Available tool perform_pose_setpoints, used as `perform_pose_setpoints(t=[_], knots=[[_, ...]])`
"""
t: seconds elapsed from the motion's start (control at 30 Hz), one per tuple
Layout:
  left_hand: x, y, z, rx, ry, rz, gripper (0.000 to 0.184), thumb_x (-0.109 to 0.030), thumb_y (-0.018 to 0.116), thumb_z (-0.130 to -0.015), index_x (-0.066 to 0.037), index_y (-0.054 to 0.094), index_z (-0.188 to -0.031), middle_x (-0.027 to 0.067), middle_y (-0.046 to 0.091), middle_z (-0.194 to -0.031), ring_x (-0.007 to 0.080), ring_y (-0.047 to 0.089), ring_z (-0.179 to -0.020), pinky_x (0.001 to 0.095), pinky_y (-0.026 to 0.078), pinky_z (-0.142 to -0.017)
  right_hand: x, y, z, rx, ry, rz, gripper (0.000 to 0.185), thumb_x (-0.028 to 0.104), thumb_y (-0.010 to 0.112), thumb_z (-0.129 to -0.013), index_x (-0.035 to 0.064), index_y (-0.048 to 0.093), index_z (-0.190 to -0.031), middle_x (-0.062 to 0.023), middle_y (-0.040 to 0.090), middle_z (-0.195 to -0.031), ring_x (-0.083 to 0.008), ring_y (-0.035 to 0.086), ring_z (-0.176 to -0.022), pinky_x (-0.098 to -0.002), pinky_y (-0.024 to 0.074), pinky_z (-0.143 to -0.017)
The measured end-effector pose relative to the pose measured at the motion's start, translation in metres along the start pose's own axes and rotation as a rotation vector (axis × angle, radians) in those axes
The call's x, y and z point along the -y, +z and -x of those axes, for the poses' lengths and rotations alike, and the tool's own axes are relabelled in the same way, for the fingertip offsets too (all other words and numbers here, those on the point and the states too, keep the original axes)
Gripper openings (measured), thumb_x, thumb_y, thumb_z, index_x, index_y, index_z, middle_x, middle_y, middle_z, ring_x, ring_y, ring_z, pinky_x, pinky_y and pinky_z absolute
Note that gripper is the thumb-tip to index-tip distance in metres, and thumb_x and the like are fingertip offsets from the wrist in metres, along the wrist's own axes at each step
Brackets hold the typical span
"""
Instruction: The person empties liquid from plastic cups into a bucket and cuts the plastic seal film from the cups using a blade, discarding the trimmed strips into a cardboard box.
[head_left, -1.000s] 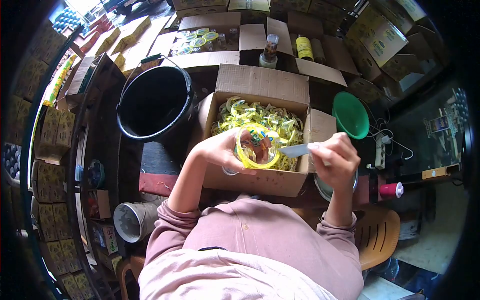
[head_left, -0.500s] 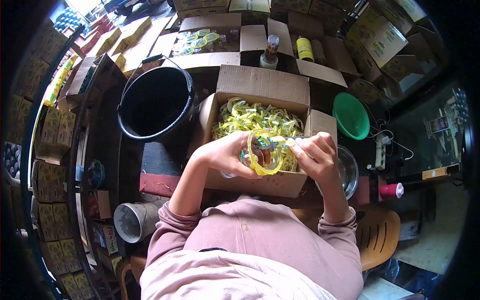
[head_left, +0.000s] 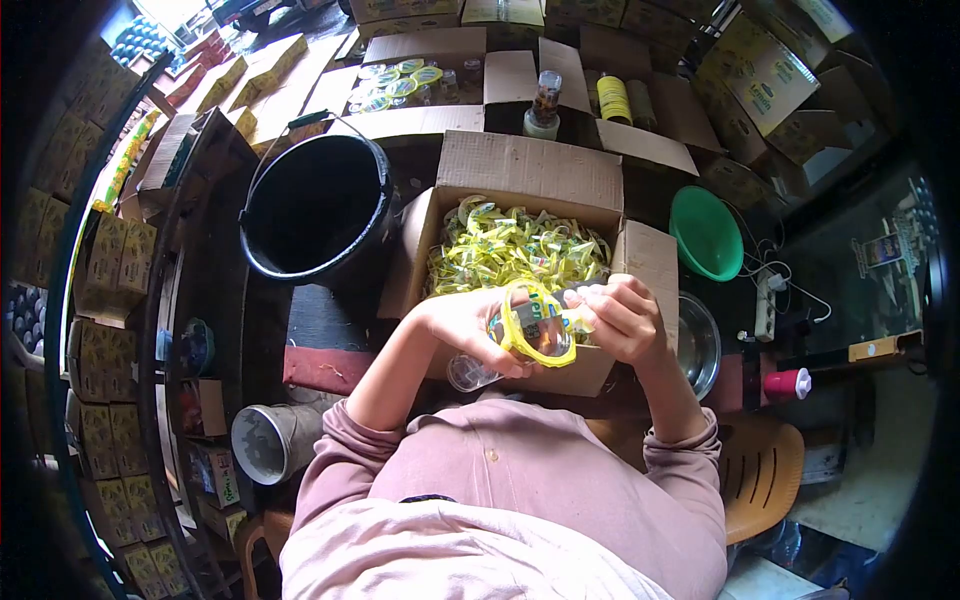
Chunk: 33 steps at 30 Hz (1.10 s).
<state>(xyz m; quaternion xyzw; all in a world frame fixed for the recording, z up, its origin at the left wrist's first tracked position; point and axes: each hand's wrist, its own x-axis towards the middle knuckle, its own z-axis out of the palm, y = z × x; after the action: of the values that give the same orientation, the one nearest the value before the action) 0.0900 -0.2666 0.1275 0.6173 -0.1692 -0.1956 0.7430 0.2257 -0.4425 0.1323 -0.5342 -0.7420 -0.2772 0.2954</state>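
Note:
My left hand is wrapped round a clear plastic cup with a yellow rim and green printed lettering, tilted so its round end faces up. My right hand is closed beside the rim, its fingers pinching a yellow-and-white piece of printed plastic film. A dark narrow edge shows by the right fingertips, too small to name. Below my left hand is another clear plastic cup. Both hands are over the near edge of an open cardboard box filled with yellow film scraps.
A black bucket stands left of the box. To the right are a green bowl, a metal bowl and a power strip. Behind are a yellow bottle and a carton of lidded cups. A pale bucket is at lower left.
The cup has moved slightly right and down and is turned in my left hand. My right hand has shifted slightly, its fingers now curled closer to the rim. The lower clear cup shows more.

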Motion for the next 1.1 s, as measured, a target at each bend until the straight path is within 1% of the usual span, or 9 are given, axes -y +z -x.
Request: perform_pose_setpoints(t=[0.03, 0.13, 0.33, 0.43, 0.53, 0.57, 0.87, 0.9, 1.1], knots=[[0.001, 0.001, 0.001, -0.001, -0.005, 0.086, 0.033, -0.011, 0.069, -0.066, -0.001, 0.053, -0.093, 0.0055, 0.060, -0.080, 0.0095, 0.056, -0.065, 0.0220, 0.047, -0.054, 0.000, 0.001, -0.001, -0.021, -0.015, -0.003, 0.020, 0.007, 0.063, -0.061, 0.0019, 0.064, -0.080, 0.0003, 0.052, -0.067, -0.0099, 0.052, -0.061, -0.0243, 0.0431, -0.058], [0.012, -0.001, -0.004, 0.114, -0.006, 0.261, 0.038, -0.010, 0.069, -0.067, 0.000, 0.051, -0.098, 0.0089, 0.060, -0.081, 0.0131, 0.058, -0.068, 0.0243, 0.049, -0.056, 0.001, 0.001, -0.002, 0.001, -0.011, -0.001, 0.019, 0.007, 0.064, -0.061, 0.0022, 0.064, -0.079, 0.0000, 0.053, -0.069, -0.0102, 0.053, -0.062, -0.0244, 0.0437, -0.059], [0.022, -0.005, -0.012, 0.270, 0.122, 0.434, 0.049, -0.015, 0.068, -0.069, 0.002, 0.043, -0.108, 0.0132, 0.056, -0.079, 0.0188, 0.057, -0.067, 0.0280, 0.049, -0.055, -0.005, 0.006, -0.003, -0.062, -0.042, -0.046, 0.015, 0.008, 0.064, -0.063, 0.0030, 0.063, -0.078, -0.0006, 0.054, -0.071, -0.0105, 0.054, -0.063, -0.0244, 0.0439, -0.060], [0.021, -0.001, -0.013, 0.263, 0.163, 0.521, 0.049, -0.019, 0.069, -0.068, 0.004, 0.045, -0.104, 0.0137, 0.055, -0.075, 0.0194, 0.056, -0.063, 0.0284, 0.047, -0.051, -0.006, 0.009, -0.004, -0.101, -0.043, -0.065, 0.012, 0.007, 0.069, -0.060, 0.0020, 0.062, -0.069, -0.0040, 0.059, -0.069, -0.0150, 0.058, -0.064, -0.0269, 0.0435, -0.057], [0.025, 0.000, -0.014, 0.278, 0.166, 0.659, 0.057, -0.017, 0.070, -0.062, 0.012, 0.043, -0.102, 0.0200, 0.053, -0.073, 0.0246, 0.055, -0.057, 0.0321, 0.046, -0.048, -0.004, 0.011, -0.009, -0.133, -0.038, -0.074, 0.011, 0.007, 0.069, -0.061, 0.0026, 0.063, -0.069, -0.0036, 0.059, -0.069, -0.0147, 0.058, -0.064, -0.0263, 0.0434, -0.057], [0.029, -0.003, -0.016, 0.294, 0.199, 0.619, 0.059, -0.018, 0.069, -0.063, 0.013, 0.040, -0.104, 0.0203, 0.052, -0.071, 0.0261, 0.055, -0.057, 0.0335, 0.046, -0.048, -0.004, 0.011, -0.009, -0.125, -0.043, -0.075, 0.011, 0.008, 0.069, -0.061, 0.0029, 0.063, -0.069, -0.0034, 0.059, -0.069, -0.0146, 0.057, -0.064, -0.0263, 0.0433, -0.057], [0.051, -0.002, -0.020, 0.373, 0.322, 0.800, 0.064, -0.021, 0.069, -0.065, 0.011, 0.036, -0.109, 0.0182, 0.050, -0.071, 0.0250, 0.054, -0.056, 0.0341, 0.046, -0.046, -0.009, 0.014, -0.010, -0.129, -0.062, -0.101, 0.012, 0.006, 0.069, -0.061, 0.0032, 0.064, -0.072, -0.0027, 0.058, -0.068, -0.0137, 0.057, -0.065, -0.0256, 0.0431, -0.056], [0.052, -0.003, -0.020, 0.374, 0.287, 0.778, 0.062, -0.026, 0.070, -0.065, 0.011, 0.040, -0.104, 0.0172, 0.050, -0.070, 0.0244, 0.054, -0.056, 0.0331, 0.046, -0.046, -0.009, 0.015, -0.010, -0.126, -0.057, -0.106, 0.013, 0.006, 0.070, -0.061, 0.0032, 0.064, -0.072, -0.0027, 0.058, -0.068, -0.0137, 0.057, -0.065, -0.0256, 0.0431, -0.056], [0.042, -0.003, -0.018, 0.382, 0.276, 0.811, 0.062, -0.030, 0.070, -0.065, 0.010, 0.041, -0.103, 0.0169, 0.051, -0.069, 0.0244, 0.054, -0.056, 0.0326, 0.046, -0.045, -0.009, 0.008, -0.022, -0.113, -0.069, -0.131, 0.014, 0.005, 0.070, -0.061, 0.0029, 0.064, -0.073, -0.0028, 0.059, -0.069, -0.0138, 0.058, -0.066, -0.0255, 0.0432, -0.057]])
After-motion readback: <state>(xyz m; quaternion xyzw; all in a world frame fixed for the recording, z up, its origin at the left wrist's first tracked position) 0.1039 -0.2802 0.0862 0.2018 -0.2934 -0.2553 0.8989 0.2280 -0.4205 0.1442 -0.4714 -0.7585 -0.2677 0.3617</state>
